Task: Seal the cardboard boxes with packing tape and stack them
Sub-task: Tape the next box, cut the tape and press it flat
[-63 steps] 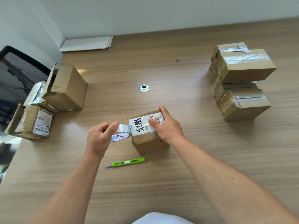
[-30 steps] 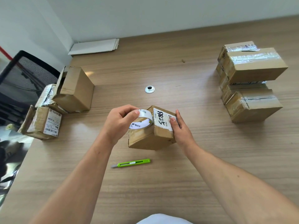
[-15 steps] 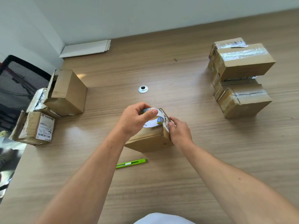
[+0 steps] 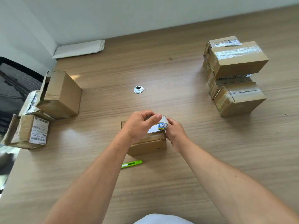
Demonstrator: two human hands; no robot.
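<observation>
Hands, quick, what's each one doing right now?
Left hand: grips the tape roll atop the box.
Right hand: curled against the box's right edge; grip cannot be told.

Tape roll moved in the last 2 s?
Yes. Against the green cutter lying on the table, the tape roll has shifted right, from beside the box up onto its top, gripped by the left hand.

An office: wooden desk [image 4: 194,159] (cable grommet [image 4: 138,89] inset), mesh chair [image 4: 14,81] beside.
</observation>
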